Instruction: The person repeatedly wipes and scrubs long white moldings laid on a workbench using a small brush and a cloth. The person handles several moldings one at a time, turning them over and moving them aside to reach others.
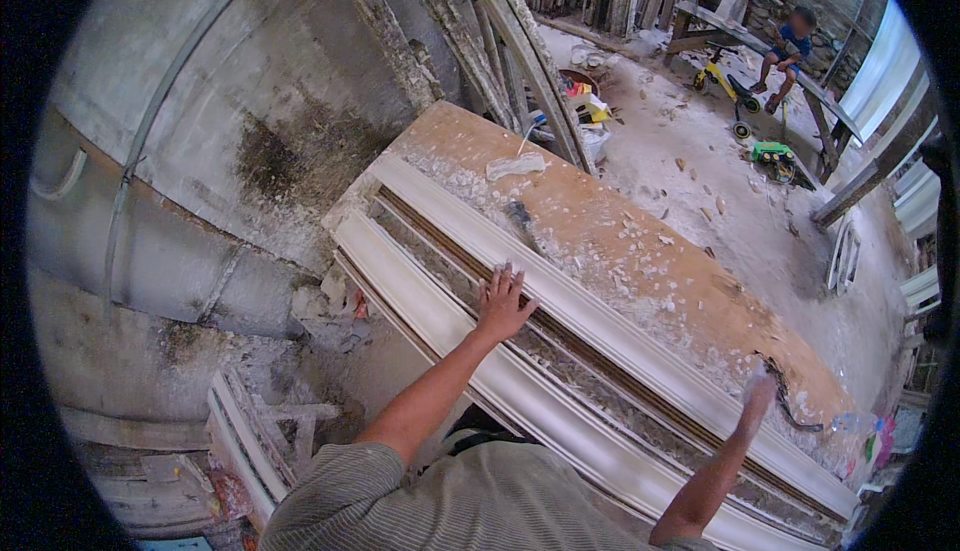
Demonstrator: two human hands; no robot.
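Two long white plaster mouldings lie side by side, slanting from upper left to lower right: a far moulding [600, 301] and a near moulding [545, 391]. Brown and pale edged strips [590, 361] run between them. My left hand [505, 305] rests on the inner edge of the far moulding, fingers spread, holding nothing. Farther right, my right hand [759, 392] is over the far moulding's outer side, whitish and blurred. Its fingers do not show clearly, nor whether anything is in them. A dark curved thing [788, 406] lies just beyond it.
Under the mouldings is a brown board [640, 241] strewn with white crumbs and a pale flat lump [515, 166]. Upright beams [530, 61] lean behind it. At the far right a child [790, 51] sits on a bench, beside a yellow scooter [725, 86] and a green machine [774, 158].
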